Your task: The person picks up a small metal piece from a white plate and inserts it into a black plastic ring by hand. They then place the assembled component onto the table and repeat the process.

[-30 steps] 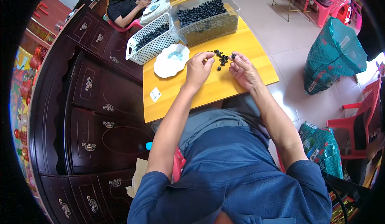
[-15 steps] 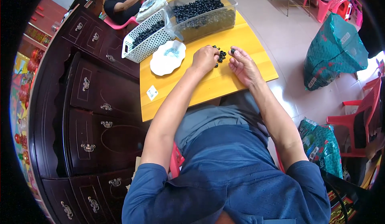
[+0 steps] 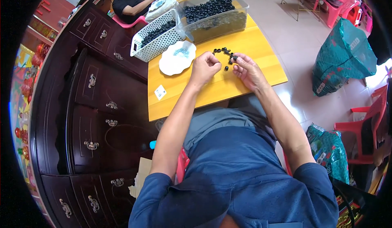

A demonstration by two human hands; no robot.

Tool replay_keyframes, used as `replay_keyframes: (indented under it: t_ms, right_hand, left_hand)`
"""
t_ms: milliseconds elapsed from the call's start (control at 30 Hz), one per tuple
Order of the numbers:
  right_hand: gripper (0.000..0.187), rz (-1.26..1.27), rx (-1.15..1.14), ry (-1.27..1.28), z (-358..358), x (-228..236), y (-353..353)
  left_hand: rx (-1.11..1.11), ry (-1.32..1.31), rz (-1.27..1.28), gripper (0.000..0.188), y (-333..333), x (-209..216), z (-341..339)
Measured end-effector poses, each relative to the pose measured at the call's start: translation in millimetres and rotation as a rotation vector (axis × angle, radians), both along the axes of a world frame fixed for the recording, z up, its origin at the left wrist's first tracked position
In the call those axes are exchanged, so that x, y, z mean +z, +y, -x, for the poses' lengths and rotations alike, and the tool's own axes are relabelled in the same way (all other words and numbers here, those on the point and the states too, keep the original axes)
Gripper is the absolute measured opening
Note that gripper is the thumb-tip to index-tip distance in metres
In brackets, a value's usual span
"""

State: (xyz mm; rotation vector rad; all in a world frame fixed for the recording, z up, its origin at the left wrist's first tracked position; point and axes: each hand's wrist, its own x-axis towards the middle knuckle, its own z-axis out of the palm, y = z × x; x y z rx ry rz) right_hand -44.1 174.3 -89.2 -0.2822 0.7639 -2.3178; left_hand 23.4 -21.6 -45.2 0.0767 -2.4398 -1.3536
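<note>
Over the yellow table [image 3: 261, 50], my left hand [image 3: 205, 69] is closed in a pinch; whatever sits between its fingertips is too small to make out. My right hand [image 3: 250, 73] grips a small round black piece [image 3: 234, 58] between thumb and forefinger, its other fingers loosely curled. Several loose black pieces [image 3: 223, 49] lie on the table just beyond and between the hands, and a single black piece [image 3: 226, 68] lies nearer me. Left of my left hand stands a white scalloped plate [image 3: 170, 64] with tiny light-blue bits in it.
A clear plastic bin [image 3: 220, 28] and a white perforated basket [image 3: 141, 54], both holding black pieces, stand along the far side. A white card [image 3: 160, 92] lies front left. Dark wooden drawers [image 3: 122, 93] adjoin the left edge. Another person [image 3: 132, 3] sits beyond; a green bag [image 3: 341, 60] stands right.
My left hand has drawn back from the loose black pieces and its fingers are now pinched. The pieces are more spread out. My right hand still grips a black piece.
</note>
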Motion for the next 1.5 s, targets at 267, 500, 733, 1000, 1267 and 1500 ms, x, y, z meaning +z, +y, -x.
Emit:
replay_keyframes:
  t_ms: [267, 500, 733, 1000, 1267, 1500]
  right_hand:
    - [0.022, -0.038, 0.089, 0.072, -15, 4, -9]
    - [0.021, -0.036, 0.144, 0.103, -21, 6, -12]
    - [0.020, -0.024, 0.169, 0.129, -25, 8, -14]
    - [0.019, -0.012, 0.194, 0.165, -27, 5, -16]
    - [0.018, 0.008, 0.206, 0.159, -26, 5, -17]
    - [0.018, 0.000, 0.198, 0.169, -28, 5, -17]
  left_hand:
    - [0.016, 0.045, -0.280, 0.013, 20, 27, -40]
    - [0.014, 0.034, -0.299, 0.017, 19, 28, -49]
    - [0.057, 0.095, -0.027, 0.010, 22, 34, -58]
    - [0.057, 0.143, -0.159, 0.013, 26, 28, -59]
    - [0.061, 0.213, 0.011, 0.010, 30, 28, -57]
    - [0.075, 0.248, 0.176, 0.008, 35, 36, -59]
